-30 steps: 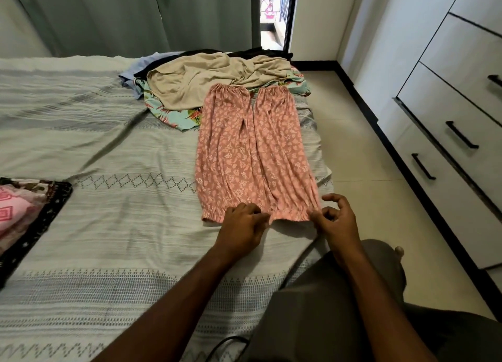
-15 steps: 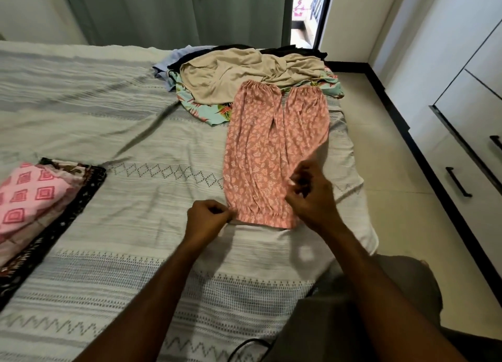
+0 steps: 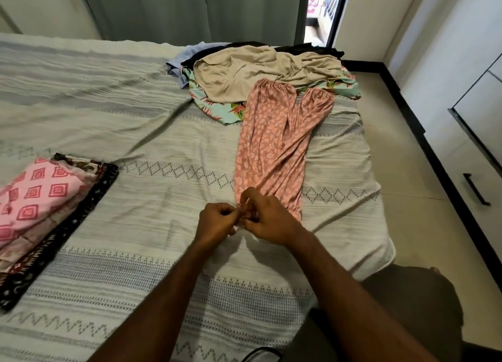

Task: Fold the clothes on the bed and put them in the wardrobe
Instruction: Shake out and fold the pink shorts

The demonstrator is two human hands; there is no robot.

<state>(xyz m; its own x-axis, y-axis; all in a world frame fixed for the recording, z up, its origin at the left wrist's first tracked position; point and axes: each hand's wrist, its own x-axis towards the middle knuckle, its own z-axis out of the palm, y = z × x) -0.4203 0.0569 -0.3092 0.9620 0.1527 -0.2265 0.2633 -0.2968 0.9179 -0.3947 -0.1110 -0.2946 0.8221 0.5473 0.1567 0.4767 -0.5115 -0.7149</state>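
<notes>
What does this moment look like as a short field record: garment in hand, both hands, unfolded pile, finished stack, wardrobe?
garment: pink patterned trousers, lying lengthwise on the grey striped bedspread, one leg folded over the other
left hand: pinches the near waistband edge
right hand: pinches the same edge, beside the left
unfolded pile: beige garment on top of a floral turquoise one, at the far end of the bed
finished stack: folded pink diamond-print cloth at left
wardrobe: white drawer fronts with black handles at right, shut

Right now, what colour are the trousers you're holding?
Salmon pink with a small white leafy print, seen from the head camera: trousers.
</notes>
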